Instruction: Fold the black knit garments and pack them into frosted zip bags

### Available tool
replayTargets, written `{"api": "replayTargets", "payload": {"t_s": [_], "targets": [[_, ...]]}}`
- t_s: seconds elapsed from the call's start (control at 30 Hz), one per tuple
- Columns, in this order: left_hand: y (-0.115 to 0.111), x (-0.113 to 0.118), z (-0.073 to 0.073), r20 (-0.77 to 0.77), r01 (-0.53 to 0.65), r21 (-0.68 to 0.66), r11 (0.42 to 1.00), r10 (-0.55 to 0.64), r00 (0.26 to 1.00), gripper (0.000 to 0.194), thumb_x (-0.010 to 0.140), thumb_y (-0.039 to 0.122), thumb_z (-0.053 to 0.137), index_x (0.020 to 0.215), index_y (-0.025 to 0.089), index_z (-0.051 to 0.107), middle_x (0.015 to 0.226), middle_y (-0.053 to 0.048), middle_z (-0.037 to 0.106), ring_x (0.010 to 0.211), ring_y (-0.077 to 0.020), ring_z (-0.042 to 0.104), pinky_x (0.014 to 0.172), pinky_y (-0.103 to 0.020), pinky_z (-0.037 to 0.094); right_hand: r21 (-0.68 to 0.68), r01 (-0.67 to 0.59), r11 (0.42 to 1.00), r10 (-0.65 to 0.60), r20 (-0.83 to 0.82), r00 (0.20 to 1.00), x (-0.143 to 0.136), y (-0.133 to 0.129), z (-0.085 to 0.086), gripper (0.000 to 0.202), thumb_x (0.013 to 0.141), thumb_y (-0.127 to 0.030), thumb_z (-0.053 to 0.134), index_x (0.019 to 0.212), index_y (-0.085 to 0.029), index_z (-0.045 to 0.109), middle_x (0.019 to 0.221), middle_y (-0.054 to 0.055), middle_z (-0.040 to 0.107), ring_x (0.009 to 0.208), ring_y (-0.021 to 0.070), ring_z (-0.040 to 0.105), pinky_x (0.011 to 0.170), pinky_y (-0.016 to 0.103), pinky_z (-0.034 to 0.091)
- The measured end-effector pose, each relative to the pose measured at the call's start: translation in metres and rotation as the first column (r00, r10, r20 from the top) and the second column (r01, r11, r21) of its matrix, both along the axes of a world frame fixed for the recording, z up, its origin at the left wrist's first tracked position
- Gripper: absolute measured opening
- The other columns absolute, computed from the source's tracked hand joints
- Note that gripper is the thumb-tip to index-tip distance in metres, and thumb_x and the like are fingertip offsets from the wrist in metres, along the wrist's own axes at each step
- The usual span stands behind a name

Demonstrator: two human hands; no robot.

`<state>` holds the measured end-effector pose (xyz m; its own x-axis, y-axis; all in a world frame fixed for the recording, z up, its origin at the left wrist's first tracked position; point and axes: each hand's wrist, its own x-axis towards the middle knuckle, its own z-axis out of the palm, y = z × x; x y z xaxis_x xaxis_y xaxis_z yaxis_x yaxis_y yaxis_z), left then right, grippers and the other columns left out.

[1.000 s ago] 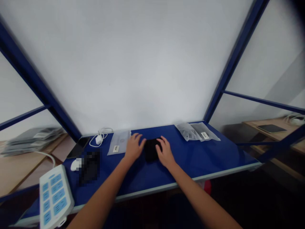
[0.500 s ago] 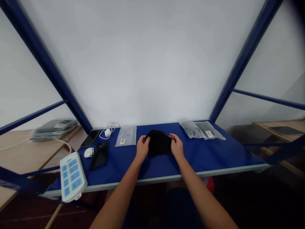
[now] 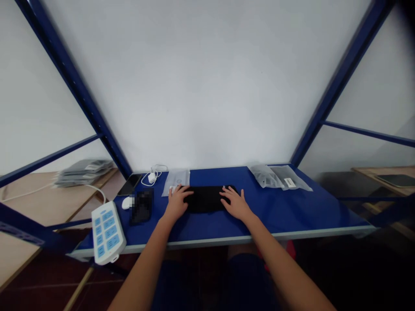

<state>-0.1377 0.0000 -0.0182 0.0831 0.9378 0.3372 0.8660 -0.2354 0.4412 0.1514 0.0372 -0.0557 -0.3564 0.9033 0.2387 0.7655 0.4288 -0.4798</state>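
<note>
Blue rectangular table [image 3: 285, 218] bears a flat black cloth-like item [image 3: 206, 199], possibly fabric, at its middle. Left hand [image 3: 177, 202] and right hand [image 3: 236, 203] press its ends, fingers spread wide, gripping nothing.

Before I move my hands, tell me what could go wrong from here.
The left hand is at the near edge of the frosted plastic bag, so sliding the flat black rectangular piece might drag the bag along. The white power strip with blue socket panels juts past the blue table's front edge; a bump could tip it off.
</note>
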Motion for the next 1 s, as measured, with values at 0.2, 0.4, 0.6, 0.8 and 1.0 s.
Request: {"api": "replayTargets", "payload": {"t_s": [0.2, 0.4, 0.6, 0.8, 1.0], "targets": [[-0.028, 0.005, -0.006, 0.06, 0.239, -0.025, 0.971, -0.237, 0.97, 0.024, 0.089, 0.023, 0.059, 0.109, 0.027, 0.071, 0.109, -0.004, 0.074, 0.103, -0.022, 0.066, 0.111, -0.051, 0.032, -0.079, -0.072, 0.994, 0.078, 0.066, 0.995, 0.054, -0.042, 0.014, 0.055, 0.086, -0.055, 0.06, 0.136, -0.034, 0.054, 0.15, 0.007, 0.045, 0.144, 0.0334, 0.029, 0.11, 0.072, -0.008], [-0.066, 0.038, 0.0, 0.273, 0.261, 0.033, 0.965, -0.26, 0.926, 0.022, 0.094, 0.036, 0.056, 0.108, 0.026, 0.07, 0.105, -0.004, 0.074, 0.098, -0.0208, 0.067, 0.094, -0.038, 0.048, -0.025, -0.176, 0.984, 0.178, 0.106, 0.978, 0.071, -0.089, 0.035, 0.032, 0.082, -0.052, 0.068, 0.11, -0.036, 0.072, 0.134, 0.004, 0.059, 0.136, 0.0337, 0.041, 0.11, 0.072, -0.01], [-0.048, 0.053, 0.023, 0.414, 0.199, 0.011, 0.98, -0.186, 0.891, 0.024, 0.095, 0.04, 0.054, 0.104, 0.025, 0.07, 0.105, -0.003, 0.073, 0.099, -0.0207, 0.066, 0.091, -0.033, 0.05, -0.008, -0.271, 0.962, 0.271, -0.003, 0.962, 0.051, -0.098, 0.052, 0.022, 0.098, -0.023, 0.042, 0.098, -0.025, 0.063, 0.098, 0.002, 0.068, 0.095, 0.0178, 0.063, 0.114, 0.052, 0.027], [0.024, 0.052, 0.04, 0.405, 0.162, 0.006, 0.987, -0.151, 0.902, 0.027, 0.094, 0.043, 0.053, 0.102, 0.025, 0.07, 0.102, -0.003, 0.073, 0.096, -0.0218, 0.067, 0.088, -0.033, 0.051, -0.059, -0.174, 0.983, 0.174, -0.012, 0.985, 0.037, -0.017, 0.082, 0.024, 0.101, -0.031, 0.034, 0.101, -0.025, 0.057, 0.084, 0.001, 0.066, 0.075, 0.0185, 0.062, 0.074, 0.03, 0.047], [0.086, 0.061, 0.05, 0.165, -0.049, 0.021, 0.999, 0.045, 0.985, 0.041, 0.089, 0.036, 0.061, 0.126, 0.018, 0.061, 0.124, -0.014, 0.063, 0.115, -0.0308, 0.057, 0.101, -0.045, 0.043, 0.141, 0.061, 0.988, -0.073, 0.082, 0.994, -0.004, 0.07, 0.096, 0.032, 0.098, -0.033, 0.04, 0.12, -0.024, 0.061, 0.117, 0.01, 0.066, 0.107, 0.0274, 0.059, 0.097, 0.042, 0.041]]}}
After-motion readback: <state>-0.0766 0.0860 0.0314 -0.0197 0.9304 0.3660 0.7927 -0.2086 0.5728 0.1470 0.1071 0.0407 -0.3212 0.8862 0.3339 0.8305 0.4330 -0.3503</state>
